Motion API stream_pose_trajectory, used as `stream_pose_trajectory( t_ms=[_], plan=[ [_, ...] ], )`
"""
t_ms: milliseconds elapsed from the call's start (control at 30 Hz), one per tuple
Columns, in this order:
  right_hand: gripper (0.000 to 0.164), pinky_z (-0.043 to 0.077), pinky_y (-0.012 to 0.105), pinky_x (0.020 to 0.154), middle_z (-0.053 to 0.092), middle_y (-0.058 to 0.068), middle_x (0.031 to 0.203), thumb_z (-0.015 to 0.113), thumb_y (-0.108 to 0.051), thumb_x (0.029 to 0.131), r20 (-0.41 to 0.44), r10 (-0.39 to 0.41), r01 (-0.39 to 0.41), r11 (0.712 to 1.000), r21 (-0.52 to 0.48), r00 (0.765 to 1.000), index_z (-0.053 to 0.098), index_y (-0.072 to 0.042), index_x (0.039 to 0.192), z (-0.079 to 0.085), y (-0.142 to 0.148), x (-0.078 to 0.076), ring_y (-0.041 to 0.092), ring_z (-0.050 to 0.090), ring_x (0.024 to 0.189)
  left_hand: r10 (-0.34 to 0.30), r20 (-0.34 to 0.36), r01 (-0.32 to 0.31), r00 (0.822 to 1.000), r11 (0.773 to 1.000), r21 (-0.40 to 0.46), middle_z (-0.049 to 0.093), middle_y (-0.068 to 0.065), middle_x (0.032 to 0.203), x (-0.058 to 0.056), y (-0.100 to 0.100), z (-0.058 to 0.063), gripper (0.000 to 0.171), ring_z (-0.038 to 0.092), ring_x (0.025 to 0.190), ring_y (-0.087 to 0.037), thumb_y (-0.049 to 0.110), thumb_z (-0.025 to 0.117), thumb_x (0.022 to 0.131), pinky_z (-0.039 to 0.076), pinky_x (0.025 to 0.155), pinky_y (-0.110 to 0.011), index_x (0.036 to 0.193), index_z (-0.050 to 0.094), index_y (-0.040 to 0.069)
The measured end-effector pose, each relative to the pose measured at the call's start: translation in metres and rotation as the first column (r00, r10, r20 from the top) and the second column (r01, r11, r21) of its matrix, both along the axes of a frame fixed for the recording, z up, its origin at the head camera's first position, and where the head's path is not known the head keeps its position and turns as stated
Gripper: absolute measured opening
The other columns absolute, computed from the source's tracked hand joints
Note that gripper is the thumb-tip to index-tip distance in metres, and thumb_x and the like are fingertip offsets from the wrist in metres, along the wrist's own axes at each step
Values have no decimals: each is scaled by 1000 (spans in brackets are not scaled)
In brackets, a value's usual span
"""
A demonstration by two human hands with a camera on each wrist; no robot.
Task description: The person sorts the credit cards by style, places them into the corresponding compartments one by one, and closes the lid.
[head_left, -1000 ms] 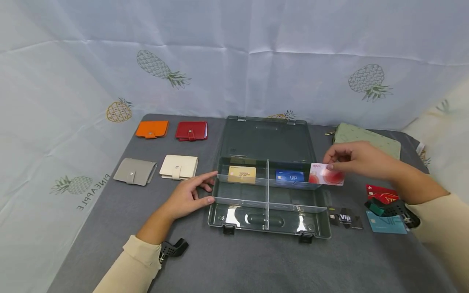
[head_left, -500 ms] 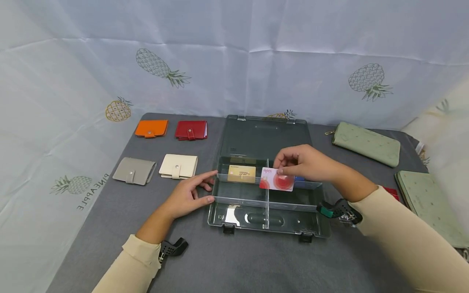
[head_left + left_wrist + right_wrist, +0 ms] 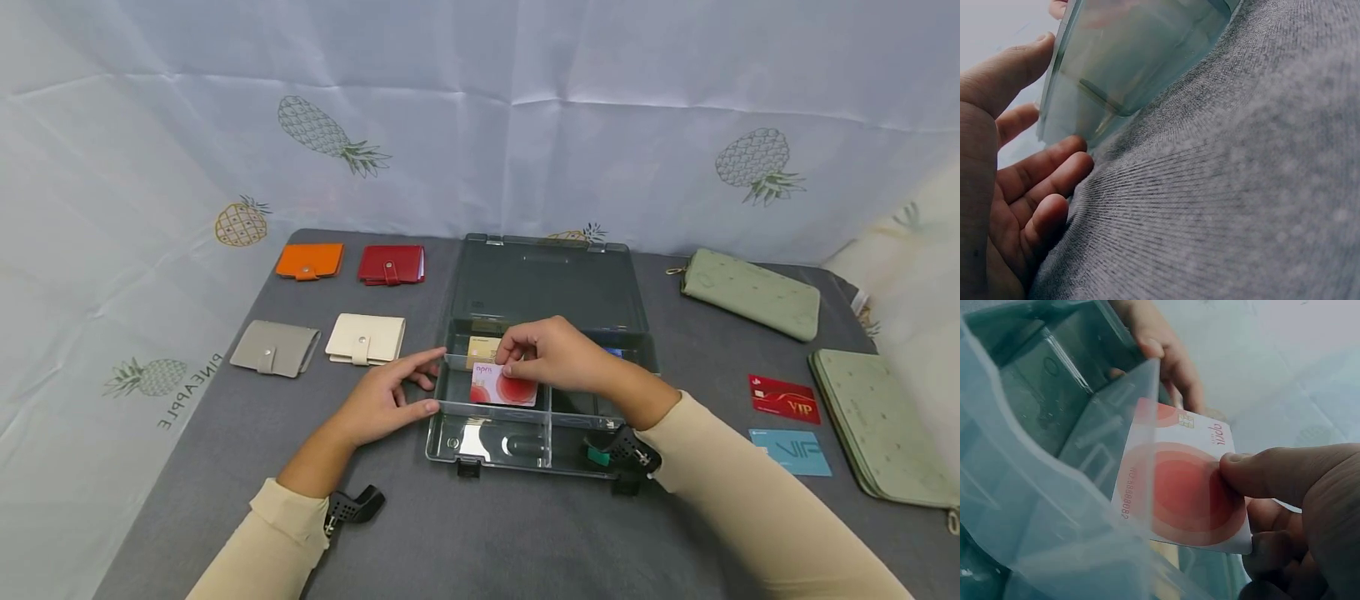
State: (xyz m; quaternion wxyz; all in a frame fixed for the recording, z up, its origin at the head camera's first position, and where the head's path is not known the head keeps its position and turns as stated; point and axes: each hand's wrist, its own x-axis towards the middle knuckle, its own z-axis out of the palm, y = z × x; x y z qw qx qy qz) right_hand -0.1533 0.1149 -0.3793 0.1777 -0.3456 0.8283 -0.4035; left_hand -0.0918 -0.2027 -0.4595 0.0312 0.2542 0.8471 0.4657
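My right hand (image 3: 551,354) pinches a pink-and-white card with red circles (image 3: 504,386) between thumb and fingers. In the right wrist view the card (image 3: 1182,481) stands partly behind a clear divider (image 3: 1107,440), its lower part inside the left middle compartment. The smoky divided box (image 3: 487,435) lies with its lid (image 3: 547,283) folded back. A gold card (image 3: 482,346) is in the back left compartment; most of a blue card (image 3: 613,352) in the back right is hidden by my right hand. My left hand (image 3: 386,402) rests loosely against the box's left side, thumb (image 3: 1029,59) at the rim.
Left of the box lie orange (image 3: 309,260), red (image 3: 392,264), grey (image 3: 275,348) and cream (image 3: 366,338) card holders. On the right are a red VIP card (image 3: 784,398), a light blue card (image 3: 791,452) and two green wallets (image 3: 750,293). A pineapple-print cloth (image 3: 420,150) hangs behind.
My right hand has carried the pink-and-white card leftward from beyond the box's right side, down into the left middle compartment. My left hand stays at the box's left side.
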Motion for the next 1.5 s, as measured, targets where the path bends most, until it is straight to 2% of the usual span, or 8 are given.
stream_pose_trajectory(
  t_ms=[300, 467, 567, 667, 867, 1033, 1200, 1500],
  plan=[
    [5, 57, 30, 70, 76, -12, 87, 80, -12, 96, -168, 12, 11, 991, 131, 986, 79, -18, 95, -8, -14, 13, -1, 67, 73, 0, 10, 0, 1000, 1000, 12, 71, -7, 125, 1, 0, -1, 67, 69, 101, -20, 19, 84, 93, 55, 63, -27, 154, 57, 12],
    [7, 53, 28, 64, 73, -17, 82, 81, -15, 96, -346, 54, 17, 979, 202, 937, 80, -22, 94, -15, -14, 17, -4, 59, 64, -4, 9, 4, 1000, 1000, 15, 72, -6, 125, 0, 1, -2, 67, 69, 100, -20, 19, 84, 93, 55, 63, -26, 154, 57, 11],
    [6, 52, 28, 62, 76, -15, 86, 83, -17, 94, -407, 69, 14, 980, 197, 911, 82, -22, 97, -17, -11, 19, -2, 59, 64, -8, 8, 8, 1000, 1000, 16, 72, -6, 125, 0, 1, -1, 67, 69, 101, -20, 19, 84, 93, 55, 63, -26, 154, 57, 11],
    [10, 52, 27, 63, 79, -13, 96, 85, -20, 93, -393, 57, 7, 987, 161, 918, 84, -21, 103, -18, -8, 19, -3, 61, 67, -6, 7, 6, 1000, 1000, 13, 72, -6, 125, 0, 2, 0, 68, 69, 101, -19, 19, 84, 93, 55, 63, -26, 155, 57, 11],
    [19, 45, 28, 57, 78, -7, 94, 85, -14, 93, -225, 19, -10, 999, 39, 974, 83, -14, 112, -12, 5, 21, 1, 53, 61, -2, 1, 2, 1000, 1000, 5, 71, -6, 125, 0, 1, -1, 68, 68, 101, -19, 18, 84, 93, 54, 63, -26, 155, 57, 11],
    [24, 50, 29, 61, 78, -3, 102, 84, -13, 94, -162, -12, 13, 1000, -1, 987, 81, -12, 118, -3, 25, 27, 4, 60, 74, -2, -9, 2, 1000, 1000, 10, 72, -7, 125, 0, 0, -2, 68, 68, 101, -20, 17, 84, 92, 55, 63, -26, 154, 57, 10],
    [23, 50, 30, 63, 72, -12, 96, 84, -12, 94, -200, -85, 81, 996, -30, 976, 81, -16, 117, -2, 54, 35, 6, 60, 78, -2, -8, 2, 1000, 1000, 14, 71, -7, 125, 0, 0, -1, 68, 68, 101, -20, 18, 84, 92, 55, 62, -27, 154, 57, 11],
    [32, 53, 28, 76, 76, -7, 113, 83, -2, 91, -332, -202, 173, 978, -113, 921, 79, -16, 120, -10, 107, 55, 11, 67, 95, -2, -14, 2, 1000, 1000, 12, 71, -6, 125, 1, 0, -3, 69, 68, 101, -16, 20, 85, 92, 55, 63, -26, 154, 57, 12]
  ],
)
